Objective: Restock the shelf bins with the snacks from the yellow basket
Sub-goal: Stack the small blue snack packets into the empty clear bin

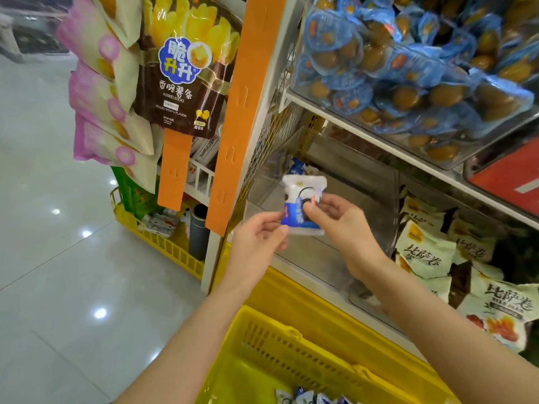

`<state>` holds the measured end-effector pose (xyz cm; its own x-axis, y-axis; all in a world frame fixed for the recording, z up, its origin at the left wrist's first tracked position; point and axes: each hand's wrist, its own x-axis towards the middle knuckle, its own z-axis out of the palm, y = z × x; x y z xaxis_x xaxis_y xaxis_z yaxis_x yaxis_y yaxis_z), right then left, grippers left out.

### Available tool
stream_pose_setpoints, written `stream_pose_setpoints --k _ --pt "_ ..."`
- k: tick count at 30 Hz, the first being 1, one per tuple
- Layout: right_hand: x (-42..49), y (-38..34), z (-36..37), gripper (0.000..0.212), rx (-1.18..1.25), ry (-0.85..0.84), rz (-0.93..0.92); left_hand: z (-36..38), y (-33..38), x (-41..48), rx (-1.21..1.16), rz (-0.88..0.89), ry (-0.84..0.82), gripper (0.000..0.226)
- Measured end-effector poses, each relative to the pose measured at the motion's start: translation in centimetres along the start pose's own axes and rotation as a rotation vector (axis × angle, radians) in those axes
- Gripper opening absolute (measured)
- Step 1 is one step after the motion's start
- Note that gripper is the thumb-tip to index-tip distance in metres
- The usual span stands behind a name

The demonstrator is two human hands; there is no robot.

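The step in hand is stocking: both hands are holding one packet (303,196) up at the mouth of the clear bin (358,176), just at centre. The left hand (259,233) is pinching the packet's 7 o'clock corner between thumb and curled fingers. The right hand (338,220) is gripping its 4 o'clock side, thumb on the front and fingers behind. The bin is looking nearly bare, with one like packet (297,166) lying at its back, at 12 o'clock from the held one.

The next move is probably calling for a short reach forward and a release inside the bin, then a trip back to the basket (291,336) at 6 o'clock, where more packets (309,399) are waiting.

The packet's blue print is too blurred to read. At 10 o'clock a hanging bag (180,83) is showing "脆升升", "香脆薯条", "POTATO STICKS" and "GRILLED WAGYU FLAVOR". At 4 o'clock, pale packs (423,253) are reading "比萨卷".
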<state>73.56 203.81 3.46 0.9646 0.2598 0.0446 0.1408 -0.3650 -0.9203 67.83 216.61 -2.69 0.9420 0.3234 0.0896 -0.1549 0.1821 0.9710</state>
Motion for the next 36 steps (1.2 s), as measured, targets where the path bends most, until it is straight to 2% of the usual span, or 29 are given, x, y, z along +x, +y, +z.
stream_pose_setpoints --k 2,4,7,9,10,12,14,17,18,20,23,25,27,30,36 --pt "1.3 -0.5 -0.8 0.039 0.069 0.065 0.076 0.4 0.6 0.9 0.09 0.063 0.042 0.018" --pt "2.3 -1.0 -1.5 0.037 0.203 0.082 0.139 1.2 1.4 2.2 0.023 0.002 0.006 0.022" --pt "3.2 -1.1 -1.9 0.026 0.31 -0.032 0.178 2.5 1.9 3.9 -0.07 -0.089 -0.063 0.023" --pt "3.7 -0.8 -2.1 0.039 0.203 -0.068 0.18 2.4 1.7 5.0 0.028 -0.02 -0.029 0.02" --pt "4.0 -0.6 -2.4 0.049 0.062 -0.045 0.132 1.9 1.5 5.5 0.143 0.044 -0.027 0.017" --pt "4.7 -0.6 -2.9 0.064 -0.328 0.009 -0.055 0.8 1.1 6.6 0.398 0.168 -0.09 0.013" --pt "5.2 -0.7 -2.9 0.061 -0.627 -0.035 -0.274 0.0 1.0 7.6 0.592 0.282 -0.181 0.015" --pt "5.7 -0.5 -2.5 0.029 -0.634 -0.226 -0.273 -0.1 1.1 8.4 0.693 0.367 -0.246 0.01" --pt "6.2 -0.2 -2.5 0.024 -0.629 -0.222 -0.277 -0.1 0.9 8.6 0.686 0.366 -0.24 0.013" --pt "7.9 0.6 -3.3 0.019 -0.665 -0.08 -0.293 -0.3 0.4 8.6 0.667 0.349 -0.197 0.028" --pt "12.5 2.3 -5.2 0.03 -0.811 0.154 -0.165 -1.0 -0.8 7.8 0.801 0.427 -0.199 0.028" --pt "15.6 3.7 -5.9 0.034 -0.904 0.172 -0.045 -1.2 -1.3 7.3 0.988 0.563 -0.247 0.024" --pt "17.9 5.0 -6.1 0.033 -0.972 0.198 0.013 -1.4 -1.4 6.8 1.076 0.622 -0.303 0.039" --pt "19.8 6.8 -6.2 0.032 -1.027 0.202 0.045 -2.2 -2.0 6.5 1.126 0.675 -0.354 0.047" --pt "21.9 10.8 -5.2 0.035 -1.013 0.167 0.075 -2.7 -3.1 6.9 1.08 0.747 -0.342 0.034"
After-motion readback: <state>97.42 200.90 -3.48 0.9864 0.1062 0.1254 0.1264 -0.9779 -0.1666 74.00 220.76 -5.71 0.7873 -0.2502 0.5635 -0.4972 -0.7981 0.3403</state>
